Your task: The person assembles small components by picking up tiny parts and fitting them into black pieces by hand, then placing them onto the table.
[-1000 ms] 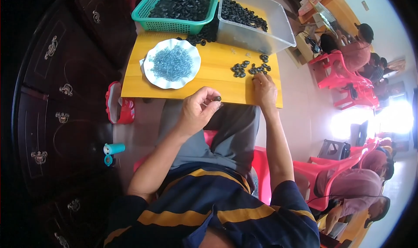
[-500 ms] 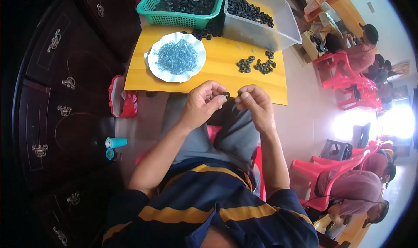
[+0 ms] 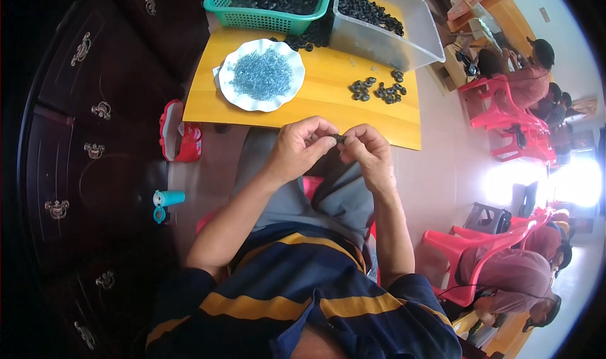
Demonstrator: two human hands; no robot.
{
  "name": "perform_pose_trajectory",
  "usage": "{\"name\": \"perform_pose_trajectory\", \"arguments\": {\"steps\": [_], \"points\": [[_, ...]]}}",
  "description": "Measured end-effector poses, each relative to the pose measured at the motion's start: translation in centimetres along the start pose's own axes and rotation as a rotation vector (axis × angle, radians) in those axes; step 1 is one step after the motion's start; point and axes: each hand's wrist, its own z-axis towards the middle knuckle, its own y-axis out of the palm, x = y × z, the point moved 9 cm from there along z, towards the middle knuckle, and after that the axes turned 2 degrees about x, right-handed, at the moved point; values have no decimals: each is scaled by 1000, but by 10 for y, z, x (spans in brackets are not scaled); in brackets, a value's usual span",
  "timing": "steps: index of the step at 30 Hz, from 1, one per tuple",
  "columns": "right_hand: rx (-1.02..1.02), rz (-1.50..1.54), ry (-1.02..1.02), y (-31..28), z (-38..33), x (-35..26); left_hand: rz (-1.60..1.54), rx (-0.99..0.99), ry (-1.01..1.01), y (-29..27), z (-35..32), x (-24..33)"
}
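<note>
Above my lap, just off the near edge of the yellow table (image 3: pixel 252 118), my left hand (image 3: pixel 302 146) pinches a small black ring-like part (image 3: pixel 339 139) between thumb and fingertips. My right hand (image 3: pixel 369 151) meets it there, its thumb and fingers closed at the same small part; whether it holds a separate piece is too small to tell. Beyond my left hand stands a white scalloped plate (image 3: pixel 228 97) heaped with small clear bluish pieces (image 3: pixel 262 74). Two loose groups of black parts (image 3: pixel 363 89) and more black rings (image 3: pixel 391 93) lie on the table beyond my right hand.
A green basket (image 3: pixel 265 23) and a clear plastic bin (image 3: pixel 398 53), both with black parts, stand at the far side. Dark cabinets (image 3: pixel 95 188) line the left. A red bag (image 3: pixel 189 141) and a teal bottle (image 3: pixel 169 198) are there. Other people sit on pink chairs (image 3: pixel 454 252) at right.
My hands were slightly apart, with a dark piece at each one's fingertips. Now the fingertips have come together at the black part. The view has shifted slightly.
</note>
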Motion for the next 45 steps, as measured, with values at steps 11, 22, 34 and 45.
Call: {"name": "perform_pose_trajectory", "arguments": {"steps": [11,22,34,45], "points": [[87,8,-62,0,-3,0,-142,-10,-67,2,1,-8],[211,-165,-180,0,-10,-2,-206,69,-115,5,-4,-19],[31,-118,-67,0,-9,11,-135,-95,-115,8,-2,-18],[-129,294,259,12,0,56,343,-26,108,3,-3,24]]}}
